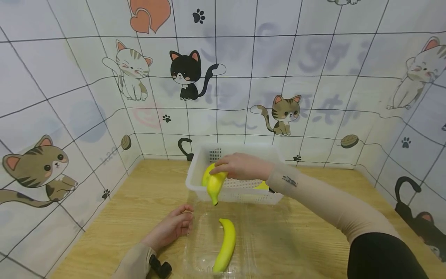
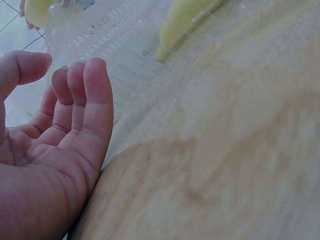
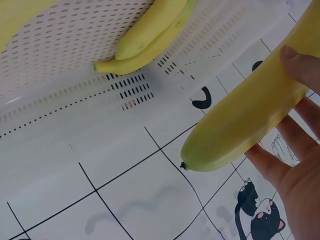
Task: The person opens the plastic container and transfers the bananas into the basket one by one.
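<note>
Three bananas on view. One banana (image 1: 214, 182), gripped by the right hand (image 1: 240, 166) with fingers curled round it, hangs over the front rim of the white basket (image 1: 198, 166), centre of the frame. Second banana (image 1: 225, 245) lies in the clear tray (image 1: 202, 248), lower centre. Third banana (image 3: 145, 37) rests in the basket. Left hand (image 1: 170, 228), fingers relaxed and holding nothing, rests on the desk (image 1: 146, 193) at the tray's left edge. Step judged: transfer from basket to tray; next move calls for lowering beside the second banana.

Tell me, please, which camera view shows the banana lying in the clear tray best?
The head view: the banana in the clear tray lies whole there beside the left hand. The left wrist view catches only its blurred end; the right wrist view misses it.
</note>
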`<state>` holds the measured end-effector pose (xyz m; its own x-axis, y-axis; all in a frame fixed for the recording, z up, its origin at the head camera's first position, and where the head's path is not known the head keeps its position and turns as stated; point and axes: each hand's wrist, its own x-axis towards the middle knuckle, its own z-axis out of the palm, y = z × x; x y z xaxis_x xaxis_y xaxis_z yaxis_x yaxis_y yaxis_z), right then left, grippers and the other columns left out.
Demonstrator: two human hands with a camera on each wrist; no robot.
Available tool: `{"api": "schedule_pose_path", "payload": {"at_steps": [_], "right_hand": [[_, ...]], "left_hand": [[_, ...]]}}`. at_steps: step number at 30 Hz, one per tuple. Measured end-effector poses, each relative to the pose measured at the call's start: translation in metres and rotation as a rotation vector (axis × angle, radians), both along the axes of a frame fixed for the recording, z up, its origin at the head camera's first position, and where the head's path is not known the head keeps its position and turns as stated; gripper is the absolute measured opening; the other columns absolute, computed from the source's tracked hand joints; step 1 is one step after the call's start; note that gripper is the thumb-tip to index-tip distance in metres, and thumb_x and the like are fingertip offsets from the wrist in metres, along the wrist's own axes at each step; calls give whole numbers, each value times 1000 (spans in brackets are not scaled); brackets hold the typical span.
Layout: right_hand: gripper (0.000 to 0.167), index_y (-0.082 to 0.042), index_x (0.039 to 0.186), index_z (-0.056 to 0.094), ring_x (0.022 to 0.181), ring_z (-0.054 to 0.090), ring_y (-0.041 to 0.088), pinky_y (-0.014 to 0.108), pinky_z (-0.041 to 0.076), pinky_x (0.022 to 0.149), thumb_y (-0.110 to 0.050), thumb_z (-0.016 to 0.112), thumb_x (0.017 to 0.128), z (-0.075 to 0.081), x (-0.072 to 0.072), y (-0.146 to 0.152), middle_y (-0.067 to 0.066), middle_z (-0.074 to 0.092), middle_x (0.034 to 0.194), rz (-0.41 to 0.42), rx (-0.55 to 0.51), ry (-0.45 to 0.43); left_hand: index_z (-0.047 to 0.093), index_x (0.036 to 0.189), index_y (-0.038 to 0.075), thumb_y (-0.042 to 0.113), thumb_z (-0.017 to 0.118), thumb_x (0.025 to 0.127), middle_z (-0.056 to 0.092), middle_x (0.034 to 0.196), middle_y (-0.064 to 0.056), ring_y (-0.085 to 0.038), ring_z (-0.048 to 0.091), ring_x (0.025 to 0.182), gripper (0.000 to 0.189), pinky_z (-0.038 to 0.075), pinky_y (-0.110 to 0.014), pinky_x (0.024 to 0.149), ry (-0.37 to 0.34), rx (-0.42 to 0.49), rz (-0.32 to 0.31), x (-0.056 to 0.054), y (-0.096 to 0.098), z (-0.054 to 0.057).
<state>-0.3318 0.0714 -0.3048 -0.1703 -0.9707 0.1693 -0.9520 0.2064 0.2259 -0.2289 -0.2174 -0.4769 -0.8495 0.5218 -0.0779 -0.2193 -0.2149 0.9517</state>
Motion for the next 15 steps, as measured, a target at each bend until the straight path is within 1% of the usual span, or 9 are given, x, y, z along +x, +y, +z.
{"api": "schedule_pose_path", "payload": {"at_steps": [2, 7, 15], "right_hand": [[51, -19, 130, 60, 111, 60, 24, 34, 49, 92, -7, 77, 82, -1, -6, -1, 7, 60, 127, -9, -3, -26], [53, -20, 131, 60, 114, 58, 21, 32, 47, 95, -6, 76, 83, -5, -20, -5, 3, 59, 128, -67, -1, -104], [56, -22, 133, 58, 119, 54, 20, 35, 45, 98, -3, 75, 84, -10, -39, -7, 0, 58, 131, -141, 12, -160]], "left_hand": [[42, 111, 14, 9, 45, 101, 53, 83, 2, -9, 56, 73, 12, 51, -25, 69, 0, -1, 0, 0, 0, 1], [42, 111, 14, 10, 46, 101, 53, 83, 2, -10, 56, 72, 11, 51, -26, 69, -13, 1, 7, 0, 0, 1], [43, 110, 14, 9, 47, 101, 53, 83, 1, -10, 55, 72, 12, 51, -27, 68, -23, -20, 31, -1, 1, 0]]}}
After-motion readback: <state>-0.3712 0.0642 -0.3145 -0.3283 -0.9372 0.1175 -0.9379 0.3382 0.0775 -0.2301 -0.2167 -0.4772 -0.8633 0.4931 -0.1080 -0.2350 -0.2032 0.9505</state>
